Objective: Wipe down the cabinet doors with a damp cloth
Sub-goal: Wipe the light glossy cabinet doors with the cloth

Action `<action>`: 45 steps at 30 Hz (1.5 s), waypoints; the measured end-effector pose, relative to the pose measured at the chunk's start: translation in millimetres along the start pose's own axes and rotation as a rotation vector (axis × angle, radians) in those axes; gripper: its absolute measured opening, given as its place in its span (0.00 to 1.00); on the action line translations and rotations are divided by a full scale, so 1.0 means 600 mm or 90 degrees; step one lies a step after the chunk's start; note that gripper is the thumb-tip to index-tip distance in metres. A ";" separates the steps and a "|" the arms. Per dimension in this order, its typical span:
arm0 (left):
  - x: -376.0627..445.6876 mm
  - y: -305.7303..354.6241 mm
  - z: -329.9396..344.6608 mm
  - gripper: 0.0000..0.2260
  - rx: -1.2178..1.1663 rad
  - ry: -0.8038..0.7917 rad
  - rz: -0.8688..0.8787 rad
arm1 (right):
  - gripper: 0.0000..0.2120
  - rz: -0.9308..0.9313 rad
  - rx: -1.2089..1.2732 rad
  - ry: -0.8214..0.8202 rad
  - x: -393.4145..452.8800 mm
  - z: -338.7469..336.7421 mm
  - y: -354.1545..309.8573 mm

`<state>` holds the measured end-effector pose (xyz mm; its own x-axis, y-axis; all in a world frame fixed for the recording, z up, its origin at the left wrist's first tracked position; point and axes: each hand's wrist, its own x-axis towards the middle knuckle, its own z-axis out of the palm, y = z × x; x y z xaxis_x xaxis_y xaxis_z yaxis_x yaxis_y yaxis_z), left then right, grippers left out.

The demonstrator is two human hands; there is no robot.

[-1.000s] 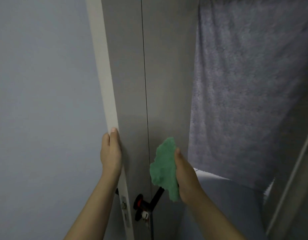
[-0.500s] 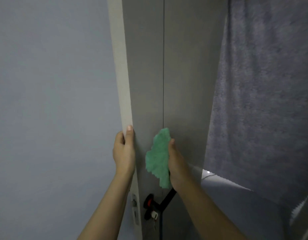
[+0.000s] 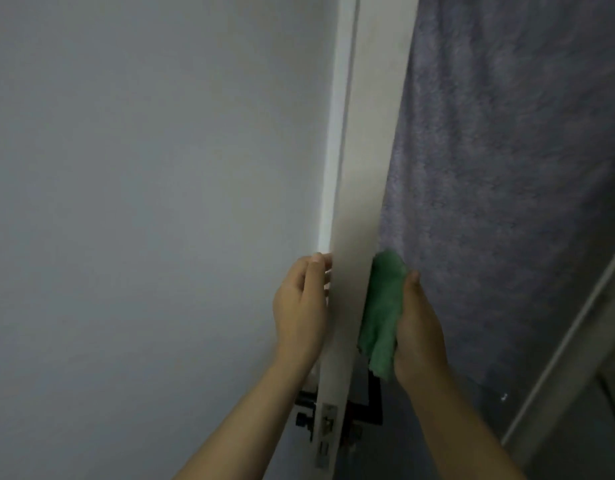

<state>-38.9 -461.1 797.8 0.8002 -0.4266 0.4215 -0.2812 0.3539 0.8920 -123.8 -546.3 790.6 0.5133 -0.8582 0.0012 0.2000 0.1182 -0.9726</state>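
Note:
A tall pale door [image 3: 365,168] stands almost edge-on in front of me. My left hand [image 3: 301,306] holds its near edge, fingers curled round the edge just above the latch plate. My right hand [image 3: 418,330] holds a crumpled green cloth [image 3: 382,313] and presses it flat against the door's right face. The part of that face behind the cloth is hidden at this angle.
A plain grey-white wall [image 3: 143,202] fills the left. A bluish-grey textured curtain [image 3: 513,168] hangs to the right. Below my hands are a metal latch plate [image 3: 325,434] and a black door handle [image 3: 372,407]. A pale frame edge [image 3: 569,341] runs diagonally at the far right.
The door has swung so that much less of its face shows; it is now nearly edge-on. Both hands have stayed on it, the cloth still against the right face.

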 end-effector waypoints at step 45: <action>0.295 -0.162 0.733 0.15 -0.170 -0.790 -0.106 | 0.31 -0.247 0.155 0.432 0.480 -0.385 -0.184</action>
<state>-103.1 -937.1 857.3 -0.2531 -0.9177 0.3063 0.0042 0.3155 0.9489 -190.9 -922.0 844.4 -0.2308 -0.9666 0.1110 0.4760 -0.2117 -0.8536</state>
